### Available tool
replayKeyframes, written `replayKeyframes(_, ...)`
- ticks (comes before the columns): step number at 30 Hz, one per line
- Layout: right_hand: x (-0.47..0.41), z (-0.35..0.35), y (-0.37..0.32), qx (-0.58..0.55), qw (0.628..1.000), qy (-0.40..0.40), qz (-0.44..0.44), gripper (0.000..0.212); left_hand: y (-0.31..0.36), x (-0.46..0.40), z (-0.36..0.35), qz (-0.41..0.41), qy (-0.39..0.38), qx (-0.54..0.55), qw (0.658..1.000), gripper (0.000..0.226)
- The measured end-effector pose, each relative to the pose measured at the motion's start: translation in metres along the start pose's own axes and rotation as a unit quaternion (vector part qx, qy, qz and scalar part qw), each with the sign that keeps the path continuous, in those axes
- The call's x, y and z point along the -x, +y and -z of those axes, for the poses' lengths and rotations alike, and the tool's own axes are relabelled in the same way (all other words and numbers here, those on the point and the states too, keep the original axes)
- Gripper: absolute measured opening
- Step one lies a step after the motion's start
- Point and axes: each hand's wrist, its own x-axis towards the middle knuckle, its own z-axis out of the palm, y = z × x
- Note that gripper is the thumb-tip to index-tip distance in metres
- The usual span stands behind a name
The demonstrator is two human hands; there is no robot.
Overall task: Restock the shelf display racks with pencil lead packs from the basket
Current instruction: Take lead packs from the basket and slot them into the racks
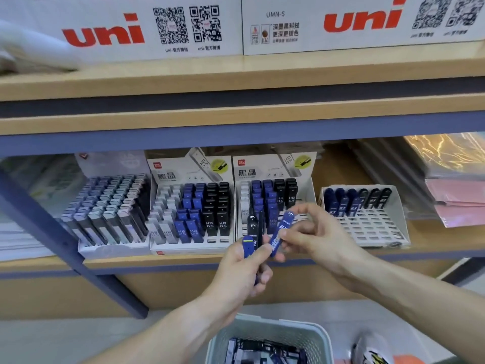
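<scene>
My left hand (pixel 245 269) grips a small bunch of blue and black pencil lead packs (pixel 252 236), held upright in front of the shelf. My right hand (pixel 312 232) pinches one blue lead pack (pixel 280 232) at the edge of that bunch. On the shelf behind stand several display racks: a pastel one (pixel 110 214), two white "HB 0.5" racks (pixel 191 208) (pixel 273 195), and a white grid rack (pixel 367 219) with one back row of blue and black packs. The pale green basket (pixel 267 337) sits below, with more packs inside.
Large white "uni" cartons (pixel 183 24) fill the upper shelf. Stacked pink and shiny folders (pixel 451 190) lie at the right of the rack shelf, papers at the left. A blue metal shelf post (pixel 65 240) slants down the left side.
</scene>
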Motion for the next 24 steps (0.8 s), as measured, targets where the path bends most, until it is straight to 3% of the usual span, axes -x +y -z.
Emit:
replayKeyframes(11,0.004,0.028,0.008,0.004,0.993,0.119,0.019,0.034,-0.001,-0.006,-0.014,0.054,-0.016,0.015,0.998,0.025)
replayKeyframes(14,0.004,0.053,0.004,0.059,0.985,0.159,0.043,0.031,0.007,-0.010,-0.022,0.053,-0.040,0.000,0.998,0.026)
replayKeyframes(18,0.002,0.083,0.005,0.132,0.968,0.198,0.082,0.032,0.020,-0.022,-0.035,0.039,-0.079,-0.059,0.994,0.045)
replayKeyframes(24,-0.012,0.112,0.012,0.292,0.922,0.215,0.138,0.030,0.015,-0.036,-0.048,0.033,-0.103,-0.041,0.993,0.022)
